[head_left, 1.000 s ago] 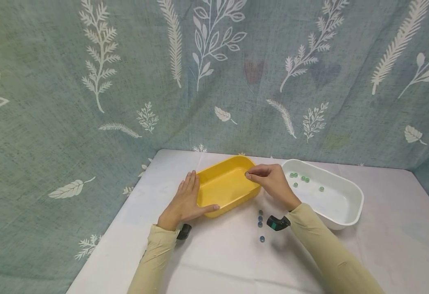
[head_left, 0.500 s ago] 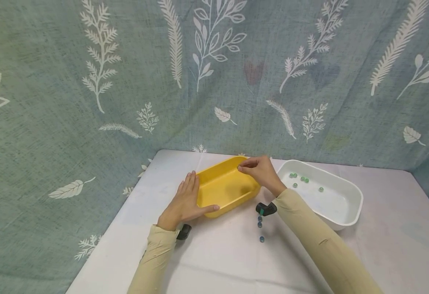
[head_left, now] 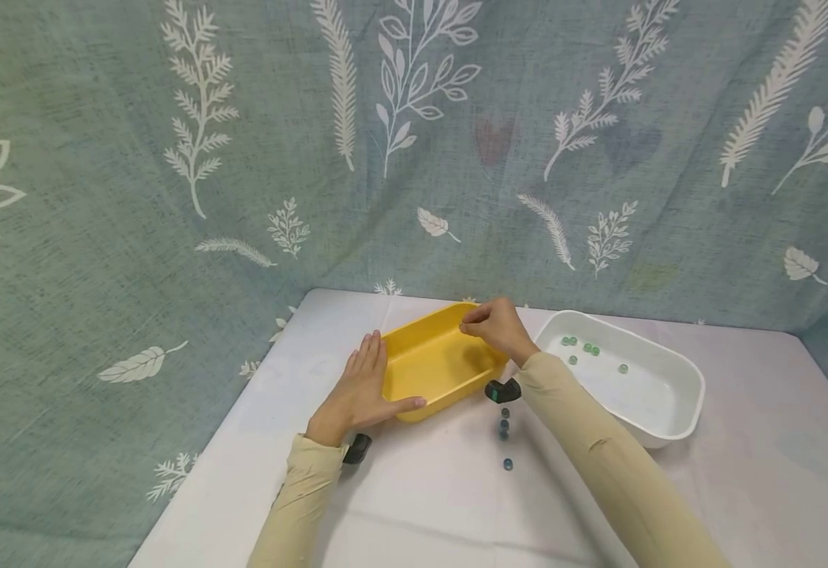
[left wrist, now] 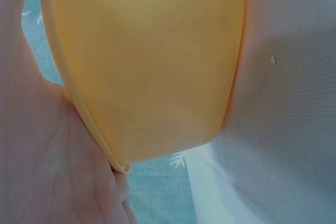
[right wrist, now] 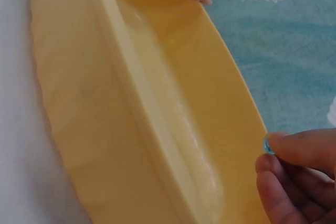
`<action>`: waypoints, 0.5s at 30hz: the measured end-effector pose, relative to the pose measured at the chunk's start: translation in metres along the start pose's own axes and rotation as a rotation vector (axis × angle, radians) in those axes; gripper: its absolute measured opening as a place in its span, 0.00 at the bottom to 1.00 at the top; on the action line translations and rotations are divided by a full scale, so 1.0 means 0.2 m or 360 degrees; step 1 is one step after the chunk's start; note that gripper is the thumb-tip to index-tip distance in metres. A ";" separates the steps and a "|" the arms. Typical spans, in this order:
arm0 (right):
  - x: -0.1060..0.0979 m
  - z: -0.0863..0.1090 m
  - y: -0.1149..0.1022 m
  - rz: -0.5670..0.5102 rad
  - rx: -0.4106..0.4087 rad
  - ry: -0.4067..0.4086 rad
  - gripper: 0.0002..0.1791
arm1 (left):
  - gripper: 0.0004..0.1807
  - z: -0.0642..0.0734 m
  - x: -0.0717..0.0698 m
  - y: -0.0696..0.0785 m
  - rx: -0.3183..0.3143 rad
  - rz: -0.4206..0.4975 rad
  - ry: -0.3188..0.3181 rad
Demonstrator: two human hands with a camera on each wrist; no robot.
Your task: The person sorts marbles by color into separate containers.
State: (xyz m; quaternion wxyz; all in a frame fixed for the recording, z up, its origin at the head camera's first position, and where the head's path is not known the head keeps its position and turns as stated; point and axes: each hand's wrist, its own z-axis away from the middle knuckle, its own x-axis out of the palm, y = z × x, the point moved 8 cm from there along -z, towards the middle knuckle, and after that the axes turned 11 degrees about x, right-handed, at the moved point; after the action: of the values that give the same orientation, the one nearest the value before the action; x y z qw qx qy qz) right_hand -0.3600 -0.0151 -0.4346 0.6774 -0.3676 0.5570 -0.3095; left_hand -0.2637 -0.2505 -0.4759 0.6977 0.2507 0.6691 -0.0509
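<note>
Thumb and fingertips of my right hand pinch a small blue glass marble above the right part of a yellow rectangular tray. In the head view the marble is mostly hidden by the fingers. My left hand lies against the tray's left end with straight fingers, its thumb stretched along the near rim. Close up in the left wrist view, the palm is right at the rim. No marble shows on the visible part of the tray's floor.
Right of the yellow tray stands a white tray holding several green marbles. Several dark blue marbles lie in a rough line on the white cloth, below the right wrist's black camera. Patterned green fabric hangs behind the table.
My right hand has moved left, deeper over the yellow tray, with the marble still pinched; over the last half second it barely shifts. The left hand keeps its place on the tray.
</note>
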 end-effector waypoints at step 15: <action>-0.02 0.02 0.01 -0.0001 -0.0002 0.0032 0.12 | 0.75 0.00 -0.01 0.02 0.0000 0.0008 -0.0011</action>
State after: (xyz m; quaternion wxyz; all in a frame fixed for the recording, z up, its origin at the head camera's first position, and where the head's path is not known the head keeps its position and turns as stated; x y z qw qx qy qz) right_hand -0.3565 -0.0098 -0.4325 0.6714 -0.3651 0.5639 -0.3129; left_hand -0.2620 -0.2485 -0.4727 0.7002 0.2521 0.6660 -0.0500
